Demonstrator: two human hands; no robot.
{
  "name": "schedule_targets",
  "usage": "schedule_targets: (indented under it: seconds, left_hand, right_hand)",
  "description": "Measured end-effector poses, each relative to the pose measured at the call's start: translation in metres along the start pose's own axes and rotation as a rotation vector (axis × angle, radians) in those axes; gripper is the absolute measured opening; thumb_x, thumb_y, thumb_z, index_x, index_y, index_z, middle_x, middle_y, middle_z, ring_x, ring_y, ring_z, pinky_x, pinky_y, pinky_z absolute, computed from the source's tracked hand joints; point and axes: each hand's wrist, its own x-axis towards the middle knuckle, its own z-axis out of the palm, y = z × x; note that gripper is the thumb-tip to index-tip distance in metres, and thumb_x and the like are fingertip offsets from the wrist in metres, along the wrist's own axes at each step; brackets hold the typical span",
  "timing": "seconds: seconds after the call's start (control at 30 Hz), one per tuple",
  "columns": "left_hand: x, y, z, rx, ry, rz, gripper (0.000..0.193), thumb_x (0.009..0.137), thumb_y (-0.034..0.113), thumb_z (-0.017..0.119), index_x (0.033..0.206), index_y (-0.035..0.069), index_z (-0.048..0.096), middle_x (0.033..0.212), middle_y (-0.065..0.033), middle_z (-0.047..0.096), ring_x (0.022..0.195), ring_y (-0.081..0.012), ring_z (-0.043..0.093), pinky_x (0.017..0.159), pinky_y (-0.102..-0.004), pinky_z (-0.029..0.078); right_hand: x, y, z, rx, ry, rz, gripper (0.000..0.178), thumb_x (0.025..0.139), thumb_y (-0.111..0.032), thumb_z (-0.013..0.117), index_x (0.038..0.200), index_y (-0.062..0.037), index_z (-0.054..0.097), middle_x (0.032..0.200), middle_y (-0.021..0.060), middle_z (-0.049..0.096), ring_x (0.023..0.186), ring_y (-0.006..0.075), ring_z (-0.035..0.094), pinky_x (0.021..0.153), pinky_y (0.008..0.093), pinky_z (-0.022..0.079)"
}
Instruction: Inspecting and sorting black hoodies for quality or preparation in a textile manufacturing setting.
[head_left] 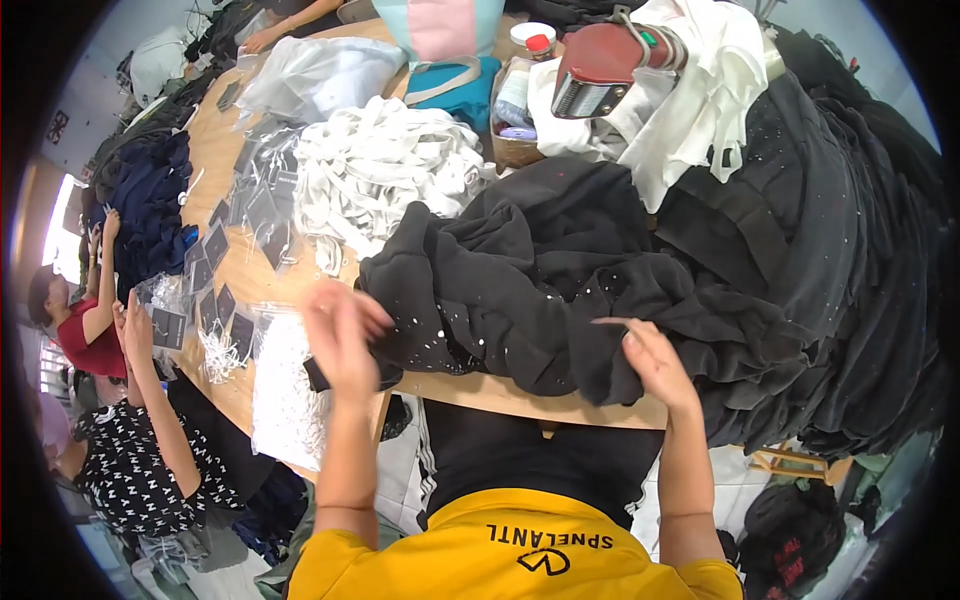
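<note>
A black fabric garment [520,330] speckled with white dots lies bunched in front of me, reaching the table's near edge. My left hand [343,335] is at the garment's left end, smeared by motion; whether it grips the cloth cannot be made out. Over the right end, my right hand [660,362] is closed, and a thin, pointed, pale tool [612,321] sticks out of it to the left. The rest of that tool is hidden in the hand. More black cloth [560,215] is heaped just behind the garment.
A big pile of black garments [850,270] rises on the right. Beyond lie a tangle of white strips [385,170], a red-brown machine [605,65] and a teal bag [455,90]. Tags [215,245] and a bag of white strings [290,390] lie left. Co-workers [130,450] stand at the left.
</note>
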Motion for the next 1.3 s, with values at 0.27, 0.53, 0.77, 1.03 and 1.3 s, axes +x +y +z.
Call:
schedule_targets:
  seconds: [0.27,0.53,0.77,1.03,1.3]
  left_hand:
    - [-0.060,-0.038,0.083,0.121,-0.139,0.021,0.079,0.073,0.006,0.074,0.125,0.007,0.015,0.146,-0.0279,0.020,0.132,-0.0341,0.030,0.111,-0.0416,0.023]
    - [-0.012,-0.032,0.052,-0.312,0.110,-0.212,0.057,0.082,-0.011,0.055,0.128,0.012,0.030,0.099,-0.0067,0.055,0.078,-0.0034,0.051,0.065,-0.0149,0.038]
    - [-0.009,0.027,0.003,-1.255,0.140,-0.149,0.061,0.082,-0.007,0.045,0.138,0.019,0.042,0.107,-0.0088,0.053,0.103,-0.0253,0.054,0.101,-0.0494,0.042]
    - [-0.042,0.025,-0.012,0.511,-0.648,-0.111,0.039,0.071,-0.007,0.054,0.104,0.008,0.068,0.082,-0.0076,0.046,0.069,-0.0185,0.052,0.060,-0.0260,0.042]
    - [-0.030,0.044,0.027,0.188,-0.480,0.138,0.022,0.072,-0.006,0.061,0.090,0.003,0.070,0.061,-0.0065,0.058,0.052,-0.0178,0.053,0.050,-0.0269,0.039]
  right_hand:
    - [-0.029,-0.044,0.052,0.211,-0.335,-0.402,0.027,0.078,-0.017,0.067,0.105,-0.0163,0.071,0.110,0.0004,0.067,0.081,0.0184,0.054,0.085,0.0302,0.036]
    - [-0.054,-0.041,0.003,0.941,0.476,-0.210,0.043,0.096,-0.042,0.046,0.110,-0.0019,0.055,0.098,0.0186,0.062,0.089,0.0261,0.058,0.087,0.0380,0.045]
    - [-0.017,-0.038,-0.045,1.304,0.934,-0.334,0.041,0.099,-0.038,0.042,0.127,-0.0098,0.051,0.123,0.0083,0.057,0.108,0.0197,0.055,0.095,0.0363,0.044]
    - [-0.005,0.001,-0.034,0.469,0.767,0.140,0.024,0.096,-0.018,0.052,0.106,0.0008,0.064,0.101,0.0019,0.064,0.093,0.0079,0.055,0.086,0.0207,0.040]
    - [-0.019,-0.006,-0.014,0.001,0.810,0.055,0.014,0.085,-0.002,0.058,0.096,-0.0003,0.066,0.094,0.0083,0.067,0.092,0.0177,0.060,0.084,0.0264,0.044]
